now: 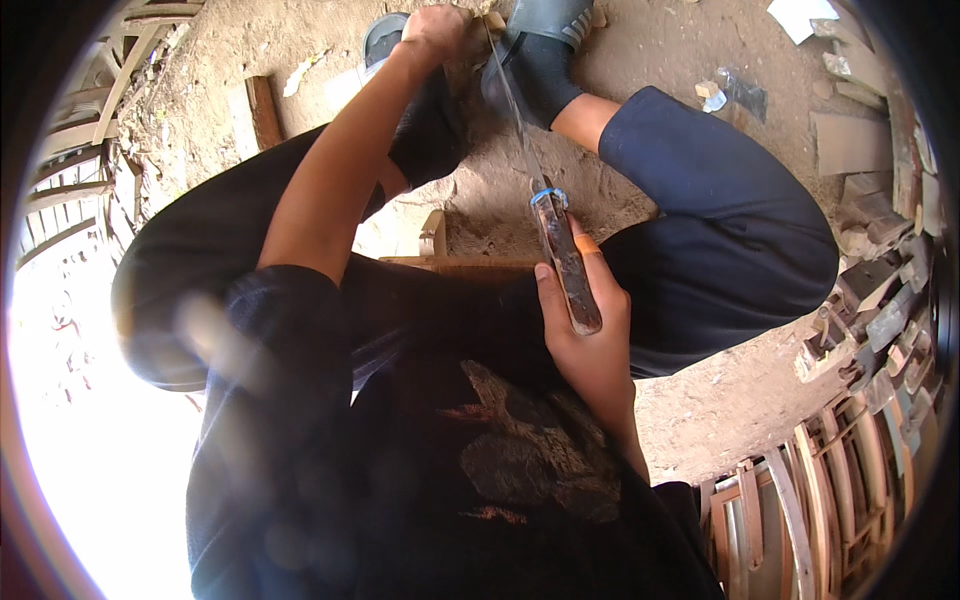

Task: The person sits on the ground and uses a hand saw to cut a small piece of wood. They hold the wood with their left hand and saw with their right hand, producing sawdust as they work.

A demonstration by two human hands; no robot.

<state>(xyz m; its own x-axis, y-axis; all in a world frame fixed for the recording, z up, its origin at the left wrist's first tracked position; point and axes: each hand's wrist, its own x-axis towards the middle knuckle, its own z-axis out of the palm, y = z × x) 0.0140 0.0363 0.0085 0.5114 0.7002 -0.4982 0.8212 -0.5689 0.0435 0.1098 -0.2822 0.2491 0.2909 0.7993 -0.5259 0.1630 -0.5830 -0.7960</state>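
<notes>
My right hand (590,310) is wrapped around the brown handle of a long-bladed hand tool (567,260), with its thumb along one side. Blue binding circles the handle where the narrow blade begins; seen nearly edge-on, the blade's exact kind cannot be told. It runs away from me between my feet, its far end by a small piece of wood (494,20). Beside that end, my left hand (437,30) is closed at the wood, near my left foot. Its fingers are partly hidden. An orange band shows on a right finger.
A wooden seat edge (460,263) shows between my legs. A wood block (263,112) lies on the dirt floor at left. Curved wooden parts (830,480) are stacked at lower right, with offcuts (890,320) along the right. Wooden frames (70,180) stand at far left.
</notes>
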